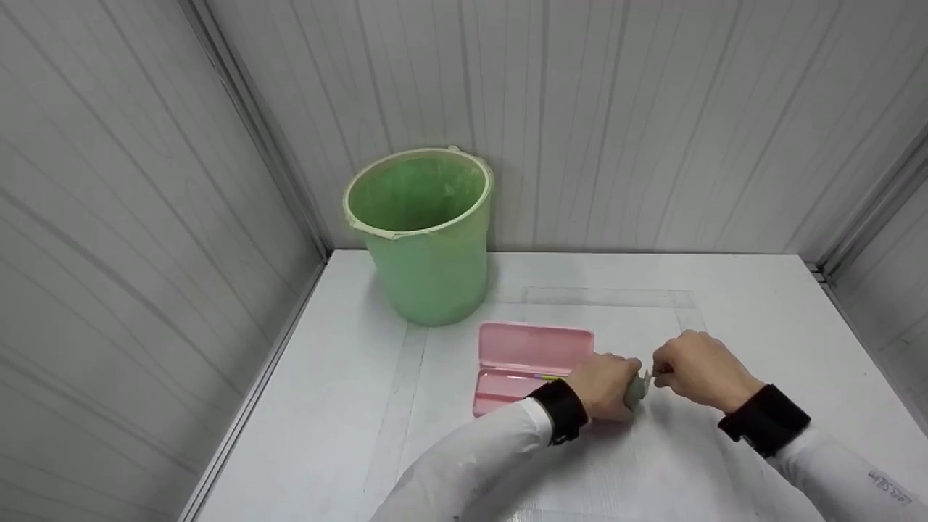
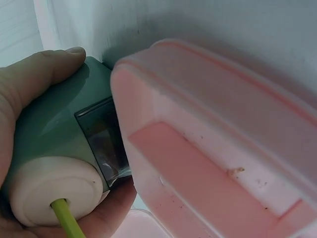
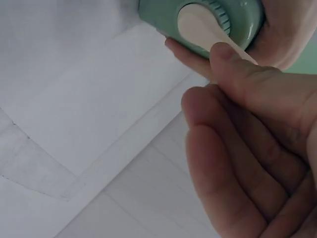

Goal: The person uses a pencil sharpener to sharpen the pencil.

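Observation:
My left hand (image 1: 603, 384) grips a green crank pencil sharpener (image 2: 64, 114) with a dark clear window on its side. From the round cream front of the sharpener sticks a yellow-green pencil (image 2: 67, 218). At the other end, my right hand (image 1: 703, 368) pinches the cream crank handle (image 3: 208, 29) between thumb and fingers. An open pink pencil case (image 1: 536, 346) lies beside the left hand, which hides part of it. In the left wrist view, the case's wall is right against the sharpener.
A tall green bucket (image 1: 435, 268) stands at the back left of the white table (image 1: 348, 348). Ribbed pale panels (image 1: 580, 130) rise behind and at both sides. Strips of clear tape (image 1: 609, 296) are stuck on the tabletop.

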Motion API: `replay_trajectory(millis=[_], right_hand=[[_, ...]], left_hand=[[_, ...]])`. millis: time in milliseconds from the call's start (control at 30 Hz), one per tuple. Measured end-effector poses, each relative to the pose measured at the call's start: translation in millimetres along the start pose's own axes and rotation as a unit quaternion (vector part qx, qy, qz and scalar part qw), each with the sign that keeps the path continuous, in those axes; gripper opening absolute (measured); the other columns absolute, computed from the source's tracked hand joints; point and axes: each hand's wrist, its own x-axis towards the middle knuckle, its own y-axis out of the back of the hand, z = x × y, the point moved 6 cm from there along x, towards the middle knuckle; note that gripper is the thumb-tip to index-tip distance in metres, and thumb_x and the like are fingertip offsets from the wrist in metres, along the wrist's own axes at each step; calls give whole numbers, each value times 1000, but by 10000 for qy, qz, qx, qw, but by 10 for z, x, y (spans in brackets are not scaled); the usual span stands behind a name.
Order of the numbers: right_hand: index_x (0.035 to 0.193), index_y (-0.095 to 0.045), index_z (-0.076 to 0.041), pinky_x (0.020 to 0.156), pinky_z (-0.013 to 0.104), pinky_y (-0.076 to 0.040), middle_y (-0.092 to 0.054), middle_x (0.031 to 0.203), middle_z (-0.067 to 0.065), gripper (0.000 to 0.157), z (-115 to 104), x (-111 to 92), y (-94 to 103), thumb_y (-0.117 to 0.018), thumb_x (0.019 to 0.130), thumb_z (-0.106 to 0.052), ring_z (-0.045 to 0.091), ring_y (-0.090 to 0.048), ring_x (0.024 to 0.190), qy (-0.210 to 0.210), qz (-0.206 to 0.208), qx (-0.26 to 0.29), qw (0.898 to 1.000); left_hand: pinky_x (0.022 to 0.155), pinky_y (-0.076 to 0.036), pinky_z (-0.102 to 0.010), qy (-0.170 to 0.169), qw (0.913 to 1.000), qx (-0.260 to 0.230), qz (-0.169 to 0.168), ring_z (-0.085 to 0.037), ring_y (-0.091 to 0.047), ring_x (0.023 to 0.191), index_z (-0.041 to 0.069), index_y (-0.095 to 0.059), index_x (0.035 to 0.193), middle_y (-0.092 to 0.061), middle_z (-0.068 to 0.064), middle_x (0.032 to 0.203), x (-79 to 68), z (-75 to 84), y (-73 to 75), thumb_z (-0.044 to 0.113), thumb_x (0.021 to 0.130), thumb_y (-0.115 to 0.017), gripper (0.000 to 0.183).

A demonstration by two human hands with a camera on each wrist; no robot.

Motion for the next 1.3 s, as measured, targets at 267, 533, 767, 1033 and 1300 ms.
replay_trajectory(millis=[267, 533, 767, 1033, 1300], right_hand=[[67, -78, -21, 59, 26, -48, -74, 68, -11, 28, 129, 53, -35, -100, 73, -5, 4, -61, 67, -222, 133, 98, 9996], [67, -74, -19, 58, 28, -47, -72, 67, -8, 30, 176, 76, -100, -98, 73, -3, 7, -59, 66, -409, 231, 95, 9989], [67, -76, -18, 58, 29, -47, -73, 66, -7, 28, 218, 122, -163, -98, 73, -3, 7, -59, 65, -464, 224, 145, 9986], [64, -76, -18, 57, 27, -45, -72, 64, -10, 27, 297, 146, -309, -97, 74, -4, 4, -55, 61, -556, 96, 276, 9980], [65, -78, -19, 57, 25, -45, -71, 64, -12, 28, 309, 96, -482, -91, 76, 3, 5, -52, 62, -669, -25, 458, 9967]], left_hand=[[62, -45, -19, -90, 9997, 186, 111, -3, -61, 77, 25, -66, 109, -72, 13, 92, 13, 42, -1, 40, 81, -92, 42], [64, -46, -19, -58, 9997, 205, 157, -3, -63, 79, 25, -67, 110, -72, 13, 92, 12, 32, -10, 40, 79, -93, 43], [64, -46, -19, -5, 9999, 26, 112, -3, -62, 79, 25, -67, 111, -72, 14, 93, 22, 0, -10, 38, 79, -94, 44], [64, -46, -18, -56, 9999, -91, 103, -3, -62, 80, 23, -68, 113, -73, 12, 94, 17, 3, 4, 38, 81, -94, 44], [61, -43, -17, -91, 9998, -6, 194, -3, -60, 75, 23, -68, 108, -72, 12, 89, -16, -9, -10, 39, 79, -93, 42]])
